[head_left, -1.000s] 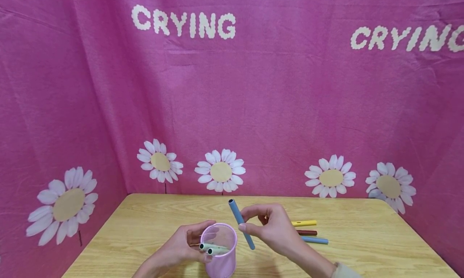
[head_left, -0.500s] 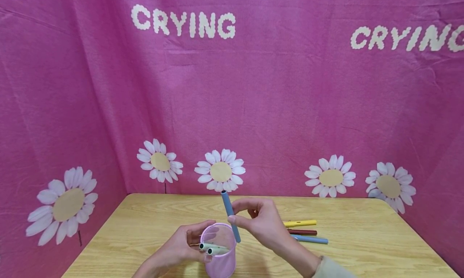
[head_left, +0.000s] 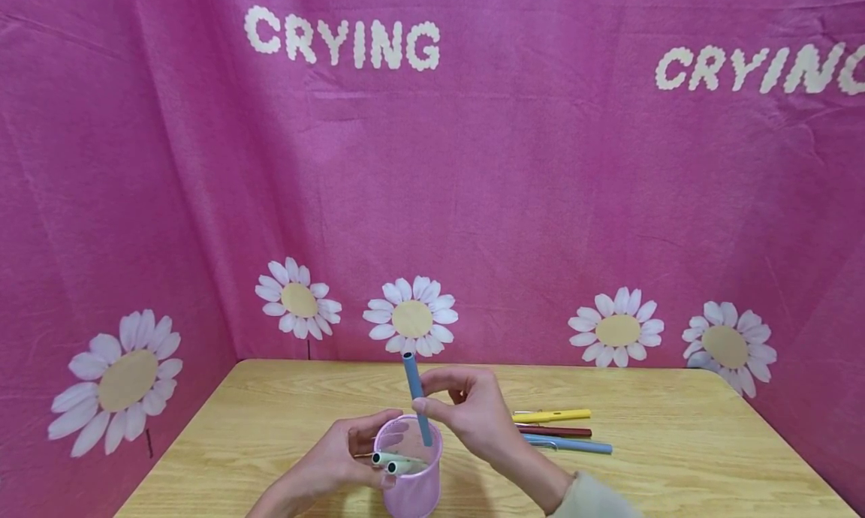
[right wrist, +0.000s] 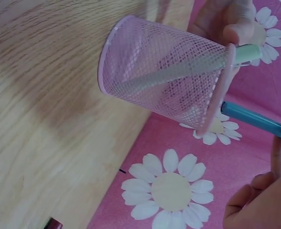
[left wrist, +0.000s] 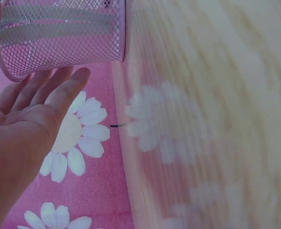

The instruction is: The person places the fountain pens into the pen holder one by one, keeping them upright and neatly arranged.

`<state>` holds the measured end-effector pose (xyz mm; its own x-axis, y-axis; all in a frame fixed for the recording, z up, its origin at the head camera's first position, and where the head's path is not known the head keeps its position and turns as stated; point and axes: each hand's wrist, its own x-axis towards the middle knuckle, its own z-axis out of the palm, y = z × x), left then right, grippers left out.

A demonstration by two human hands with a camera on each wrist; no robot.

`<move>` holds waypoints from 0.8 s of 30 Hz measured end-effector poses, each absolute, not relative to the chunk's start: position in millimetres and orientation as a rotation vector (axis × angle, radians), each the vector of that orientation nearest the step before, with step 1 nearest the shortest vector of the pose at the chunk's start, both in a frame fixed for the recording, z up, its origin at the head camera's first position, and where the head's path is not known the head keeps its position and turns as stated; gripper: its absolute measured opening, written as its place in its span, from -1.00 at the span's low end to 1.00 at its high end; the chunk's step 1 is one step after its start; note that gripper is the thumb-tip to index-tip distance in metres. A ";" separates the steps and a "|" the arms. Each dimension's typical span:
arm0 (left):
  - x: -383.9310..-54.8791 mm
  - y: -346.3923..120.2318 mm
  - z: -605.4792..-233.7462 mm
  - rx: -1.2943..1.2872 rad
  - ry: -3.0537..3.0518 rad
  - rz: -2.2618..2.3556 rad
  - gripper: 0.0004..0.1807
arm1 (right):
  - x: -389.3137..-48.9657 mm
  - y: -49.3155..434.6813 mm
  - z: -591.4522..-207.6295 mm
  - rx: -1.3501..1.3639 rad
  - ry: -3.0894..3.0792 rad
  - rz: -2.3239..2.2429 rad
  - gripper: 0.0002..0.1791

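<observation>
In the head view my left hand point(head_left: 341, 456) holds a pink mesh pen cup point(head_left: 414, 497) near its rim, thumb on the near side and fingers behind. Two pale green pens point(head_left: 409, 466) lean inside the cup, their ends above the rim. My right hand point(head_left: 478, 419) pinches a blue pen point(head_left: 413, 379) between thumb and fingers, nearly upright over the cup's mouth. In the right wrist view the lower end of the blue pen point(right wrist: 252, 119) is just outside the rim of the cup point(right wrist: 164, 71).
To the right on the wooden table point(head_left: 284, 398) lie a yellow pen point(head_left: 561, 415), a dark red pen point(head_left: 564, 432) and another blue pen point(head_left: 581, 446), side by side. A pink cloth point(head_left: 507, 203) with daisies hangs behind the table.
My right hand has moved left with the blue pen, from beside the cup to over its mouth, and the pen stands more upright. The left hand and cup have stayed put.
</observation>
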<state>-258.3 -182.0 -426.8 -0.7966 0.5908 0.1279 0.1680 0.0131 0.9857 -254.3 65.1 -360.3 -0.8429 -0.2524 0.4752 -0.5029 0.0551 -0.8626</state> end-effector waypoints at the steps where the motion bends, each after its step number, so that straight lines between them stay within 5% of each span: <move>1: -258.7 -181.9 -426.7 0.787 1.971 1.845 -0.09 | -254.8 64.2 -361.6 0.779 -2.123 1.888 -0.80; 24: -258.2 -181.1 -426.4 0.826 1.963 1.847 -0.14 | -262.5 56.2 -385.7 0.686 -2.131 2.037 -0.73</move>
<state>-258.2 -181.1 -426.4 -0.7813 0.6050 0.1536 0.1902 -0.0037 0.9817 -262.5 56.2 -385.7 -0.8911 -0.2407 0.3848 -0.3953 -0.0052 -0.9185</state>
